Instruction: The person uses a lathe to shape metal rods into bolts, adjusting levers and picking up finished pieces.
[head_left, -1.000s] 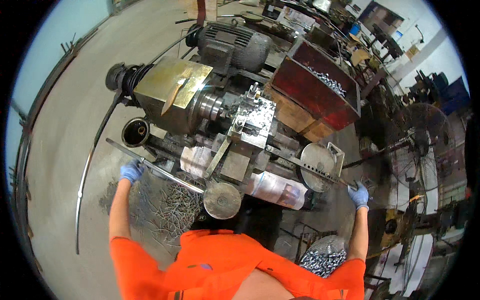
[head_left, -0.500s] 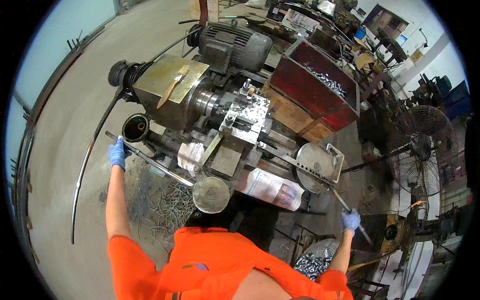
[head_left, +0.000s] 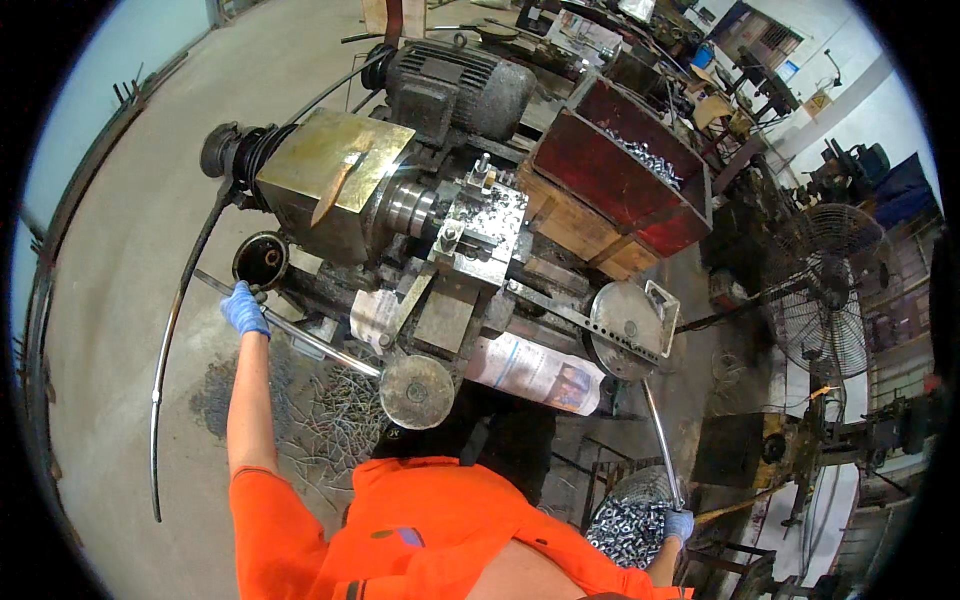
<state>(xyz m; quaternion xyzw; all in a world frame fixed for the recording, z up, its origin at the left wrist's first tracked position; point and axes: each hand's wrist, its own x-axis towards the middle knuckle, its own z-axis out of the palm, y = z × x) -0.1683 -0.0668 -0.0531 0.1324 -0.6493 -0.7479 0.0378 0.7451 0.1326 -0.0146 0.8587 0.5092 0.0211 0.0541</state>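
Two Hands, Two Levers at the Lathe

A worker in orange sleeves stands at a metal lathe, each blue-gloved hand on its own steel bar. The left hand is clasped around the left lever near its outer end; a short stub juts past the fist, and the long axis slants rightward and back toward the body, to a small round disc. The right hand, nearer the body, appears wrapped on the low end of the right lever, though finger detail is small at this range. From that grip the bar rises steeply, leaning slightly left, to a larger disc beside a perforated strip. Just left of the right hand, shiny metal parts fill a basket.
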